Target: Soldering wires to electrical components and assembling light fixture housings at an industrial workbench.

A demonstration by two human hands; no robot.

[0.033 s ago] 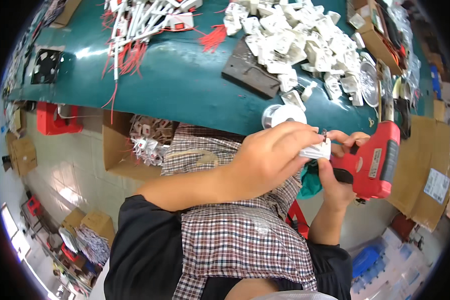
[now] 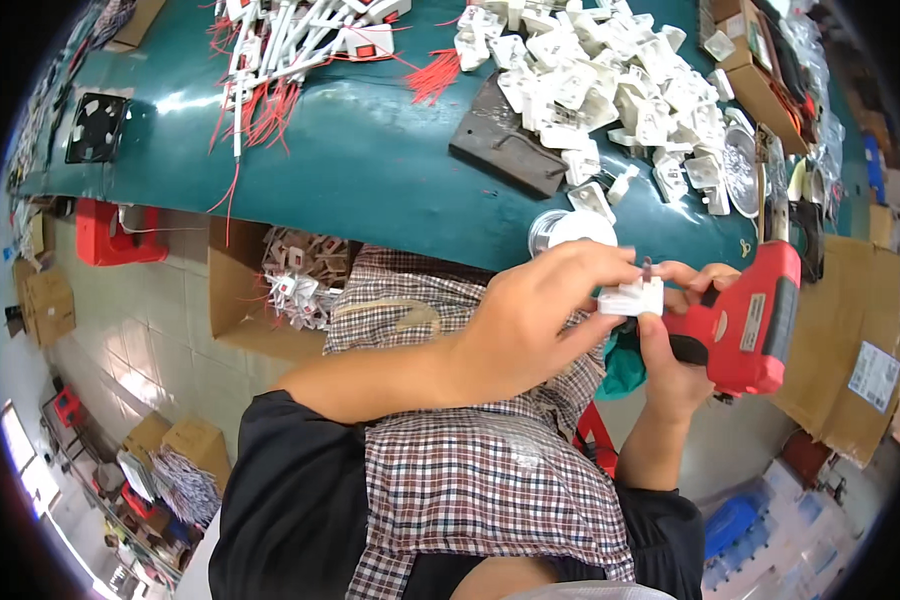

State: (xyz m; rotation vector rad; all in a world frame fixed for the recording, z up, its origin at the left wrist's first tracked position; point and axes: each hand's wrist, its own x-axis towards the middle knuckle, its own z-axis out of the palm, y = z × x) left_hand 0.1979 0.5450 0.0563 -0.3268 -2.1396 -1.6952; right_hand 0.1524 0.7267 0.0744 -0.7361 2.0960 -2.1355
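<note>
My left hand [image 2: 535, 310] reaches across my lap, its thumb and fingers closed around a small white plastic housing [image 2: 625, 298]. A small dark metal piece [image 2: 648, 268] stands up at the housing's upper edge, near my fingertips. My right hand [image 2: 675, 365] grips a red and black soldering gun [image 2: 745, 325], whose metal barrel [image 2: 778, 220] points away from me. The right thumb touches the housing from below; the other right fingers are partly hidden behind it and the tool. Just beyond my left hand, a spool of silvery wire [image 2: 570, 232] lies at the table's edge.
Many white housings [image 2: 590, 80] are heaped on the green table [image 2: 350, 180] beside a dark flat block [image 2: 505, 140]. White parts with red wires [image 2: 270, 75] lie at the far left. Below the table, a cardboard box [image 2: 240, 310] holds similar parts. A red stool [image 2: 120, 235] stands left.
The white housing has turned slightly between my fingers, showing more of its side. My left fingertips have shifted a little. The soldering gun stays in nearly the same place.
</note>
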